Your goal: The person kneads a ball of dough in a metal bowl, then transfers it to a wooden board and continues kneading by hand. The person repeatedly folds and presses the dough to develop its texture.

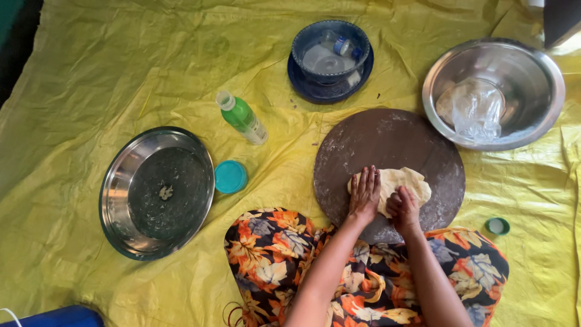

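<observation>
A flattened piece of pale dough [404, 180] lies on a round brown board [387, 142] in front of my knees. My left hand [365, 192] rests flat on the dough's left edge with fingers stretched out. My right hand [402, 208] is curled into a fist and presses on the dough's near edge. Both hands touch the dough side by side.
A steel bowl [532, 66] with a clear plastic bag sits far right. A blue bowl on a blue plate [330, 48] stands behind the board. A green bottle [242, 117], teal lid [230, 176], steel plate [121, 181] and small green cap [497, 226] lie on the yellow sheet [91, 72].
</observation>
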